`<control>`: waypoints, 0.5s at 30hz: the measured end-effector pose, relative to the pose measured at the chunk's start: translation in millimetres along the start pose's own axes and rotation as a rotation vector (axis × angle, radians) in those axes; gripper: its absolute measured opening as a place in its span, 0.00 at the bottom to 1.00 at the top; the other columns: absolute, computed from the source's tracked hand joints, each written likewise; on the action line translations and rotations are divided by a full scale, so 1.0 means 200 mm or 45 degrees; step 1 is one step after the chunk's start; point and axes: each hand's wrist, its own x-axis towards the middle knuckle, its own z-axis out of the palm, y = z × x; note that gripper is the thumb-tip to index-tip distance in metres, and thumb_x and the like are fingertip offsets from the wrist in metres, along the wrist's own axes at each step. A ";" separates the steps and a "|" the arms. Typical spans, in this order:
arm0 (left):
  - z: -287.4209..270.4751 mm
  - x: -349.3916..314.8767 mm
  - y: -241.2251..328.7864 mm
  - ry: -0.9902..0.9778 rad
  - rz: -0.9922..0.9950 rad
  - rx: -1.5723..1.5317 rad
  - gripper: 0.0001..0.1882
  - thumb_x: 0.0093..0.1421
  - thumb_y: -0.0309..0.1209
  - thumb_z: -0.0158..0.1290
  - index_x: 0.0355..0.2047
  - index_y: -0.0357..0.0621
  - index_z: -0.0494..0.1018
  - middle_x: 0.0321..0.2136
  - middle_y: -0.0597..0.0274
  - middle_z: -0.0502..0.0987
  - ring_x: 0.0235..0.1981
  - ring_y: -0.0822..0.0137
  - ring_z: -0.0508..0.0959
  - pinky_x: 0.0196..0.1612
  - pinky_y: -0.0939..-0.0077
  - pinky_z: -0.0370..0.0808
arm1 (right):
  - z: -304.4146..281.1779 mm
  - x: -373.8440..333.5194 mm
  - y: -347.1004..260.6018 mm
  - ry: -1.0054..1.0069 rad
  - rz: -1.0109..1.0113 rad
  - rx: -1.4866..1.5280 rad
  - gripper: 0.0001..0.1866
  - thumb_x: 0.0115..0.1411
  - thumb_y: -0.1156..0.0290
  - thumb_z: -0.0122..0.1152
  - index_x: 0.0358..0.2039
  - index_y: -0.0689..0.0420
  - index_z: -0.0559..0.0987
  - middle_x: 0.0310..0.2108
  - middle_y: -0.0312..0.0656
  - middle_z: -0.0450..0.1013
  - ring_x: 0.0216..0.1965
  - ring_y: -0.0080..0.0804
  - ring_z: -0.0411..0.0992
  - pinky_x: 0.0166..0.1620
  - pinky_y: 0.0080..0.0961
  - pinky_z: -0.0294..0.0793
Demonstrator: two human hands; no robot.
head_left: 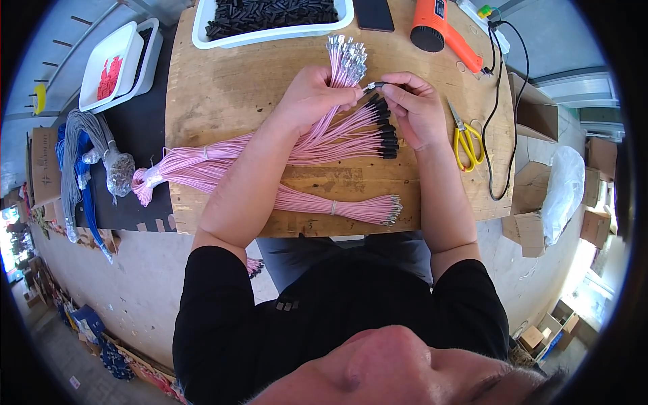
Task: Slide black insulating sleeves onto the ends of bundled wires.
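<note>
Gathered in my closed left hand [316, 100] is a bunch of pink wires [335, 71], their bare metal terminals [347, 57] fanned upward. Just to the right, the thumb and fingers of my right hand [418, 111] pinch a small black sleeve [379, 85] at a single metal terminal; how far the sleeve covers it is hard to see. Below my hands lie pink wires with black-sleeved ends [386, 138]. Nearer the table's front edge rests a tied pink wire bundle [310, 202] with bare metal ends. The wires meet in a wrapped bend [154, 177] at the left.
A white tray of black sleeves [270, 34] stands at the wooden table's [236, 81] far side, beside a dark phone [375, 15]. To the right are an orange heat gun [442, 34], yellow-handled scissors [467, 143] and a black cord [496, 135]. Grey wire bundles [81, 135] hang left.
</note>
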 end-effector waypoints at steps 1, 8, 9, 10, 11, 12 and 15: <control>0.00 0.00 0.00 -0.013 -0.003 0.016 0.09 0.55 0.23 0.63 0.35 0.32 0.77 0.27 0.60 0.79 0.28 0.71 0.76 0.34 0.77 0.73 | 0.00 0.00 0.00 -0.012 -0.023 0.020 0.10 0.59 0.84 0.62 0.42 0.66 0.82 0.34 0.40 0.78 0.26 0.16 0.65 0.28 0.12 0.61; 0.00 -0.01 0.01 -0.043 -0.018 0.097 0.12 0.55 0.27 0.65 0.36 0.32 0.79 0.27 0.60 0.80 0.28 0.72 0.77 0.35 0.78 0.73 | 0.00 0.00 0.00 -0.002 -0.069 -0.021 0.10 0.60 0.84 0.62 0.43 0.65 0.83 0.38 0.41 0.80 0.27 0.16 0.65 0.29 0.12 0.63; 0.00 -0.01 0.01 -0.043 -0.018 0.097 0.12 0.55 0.27 0.65 0.36 0.32 0.79 0.27 0.60 0.80 0.28 0.72 0.77 0.35 0.78 0.73 | 0.00 0.00 0.00 -0.005 -0.082 -0.036 0.10 0.60 0.84 0.62 0.43 0.64 0.83 0.37 0.40 0.80 0.28 0.16 0.66 0.29 0.12 0.63; 0.00 -0.01 0.01 -0.048 -0.020 0.102 0.12 0.55 0.27 0.65 0.36 0.32 0.79 0.27 0.60 0.80 0.28 0.72 0.77 0.35 0.78 0.73 | 0.00 0.00 0.01 -0.009 -0.094 -0.051 0.10 0.60 0.84 0.63 0.42 0.64 0.83 0.37 0.40 0.80 0.28 0.16 0.66 0.29 0.12 0.63; 0.00 -0.01 0.01 -0.052 -0.023 0.108 0.12 0.55 0.27 0.65 0.36 0.32 0.79 0.27 0.60 0.80 0.28 0.72 0.77 0.35 0.78 0.73 | 0.00 0.00 0.01 -0.010 -0.094 -0.052 0.10 0.60 0.84 0.63 0.42 0.64 0.83 0.37 0.40 0.80 0.28 0.16 0.66 0.29 0.12 0.63; 0.00 -0.01 0.02 -0.051 -0.022 0.108 0.12 0.55 0.27 0.65 0.36 0.32 0.79 0.27 0.60 0.80 0.28 0.72 0.77 0.35 0.78 0.73 | 0.00 0.00 0.01 -0.010 -0.106 -0.070 0.10 0.60 0.83 0.63 0.42 0.64 0.83 0.37 0.40 0.80 0.28 0.16 0.66 0.29 0.12 0.63; 0.00 -0.01 0.01 -0.054 -0.032 0.091 0.12 0.55 0.28 0.65 0.36 0.32 0.79 0.27 0.59 0.80 0.28 0.71 0.77 0.35 0.78 0.73 | 0.01 0.00 0.00 0.003 -0.103 -0.093 0.10 0.60 0.83 0.64 0.42 0.63 0.83 0.36 0.38 0.80 0.28 0.15 0.66 0.30 0.12 0.63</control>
